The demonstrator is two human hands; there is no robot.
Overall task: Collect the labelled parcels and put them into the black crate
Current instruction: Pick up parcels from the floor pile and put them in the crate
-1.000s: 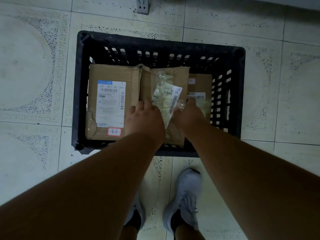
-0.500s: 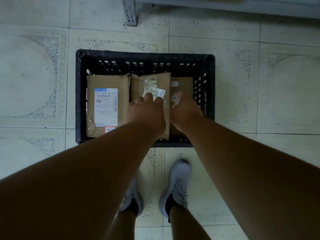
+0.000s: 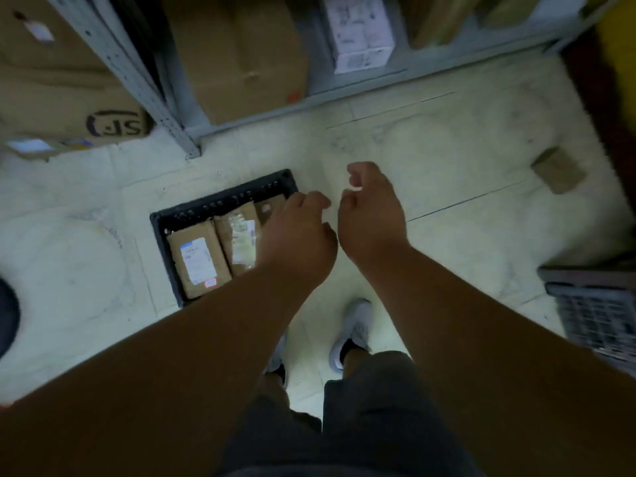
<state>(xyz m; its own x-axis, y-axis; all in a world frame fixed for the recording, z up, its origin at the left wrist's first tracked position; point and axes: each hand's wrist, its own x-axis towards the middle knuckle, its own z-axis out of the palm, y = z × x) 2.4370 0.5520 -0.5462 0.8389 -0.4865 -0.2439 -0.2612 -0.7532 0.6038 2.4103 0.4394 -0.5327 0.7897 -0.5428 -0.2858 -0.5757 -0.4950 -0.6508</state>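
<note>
Lifting away empty, fingers loosely curled, both hands, left and right, are leaving the taped brown cardboard parcels lying in the black slatted plastic crate at centre-left, suggesting another pickup.

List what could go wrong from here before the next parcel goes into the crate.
1. A small brown parcel lies loose on the floor, apart from the black crate; it could be missed or tripped over.
2. The crate sits right by the feet, so stepping off could kick it.
3. Both hands, left and right, are empty; the blurred view suggests fast turning, risking a hasty grip.
</note>
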